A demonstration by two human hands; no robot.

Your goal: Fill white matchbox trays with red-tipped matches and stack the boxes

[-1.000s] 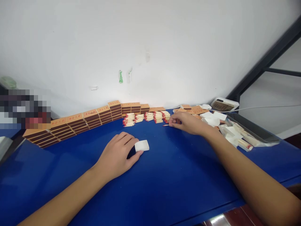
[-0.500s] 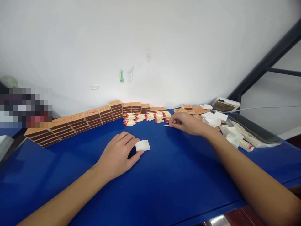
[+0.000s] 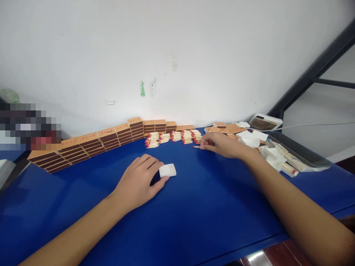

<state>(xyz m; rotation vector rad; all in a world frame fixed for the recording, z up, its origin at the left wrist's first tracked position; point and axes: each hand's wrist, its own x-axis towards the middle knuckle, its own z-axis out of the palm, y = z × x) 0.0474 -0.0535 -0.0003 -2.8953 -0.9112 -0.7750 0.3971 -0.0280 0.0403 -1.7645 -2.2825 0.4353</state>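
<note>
My left hand (image 3: 140, 179) rests on the blue table, its thumb and fingers closed around the sides of a small white matchbox tray (image 3: 168, 170). The tray's far end sticks out past my fingertips. Over at the right end of the match piles, my right hand (image 3: 215, 143) is closed in a pinch on a match (image 3: 196, 147), whose red head points left. Beside those fingers lie loose red-headed matches (image 3: 187, 137), bunched in several heaps along the back of the table. Part of the rightmost heap is hidden by my right hand.
Stacked orange-topped matchboxes (image 3: 107, 140) line the wall from the left to the middle. To the right lie white paper trays (image 3: 274, 155), orange box sleeves (image 3: 233, 128), a tray holding matches (image 3: 290, 169), a dark flat device (image 3: 302, 149) and a white device (image 3: 264, 122) with a cable.
Both hands keep the same grips and places. Only a very slight shift of the whole view shows.
</note>
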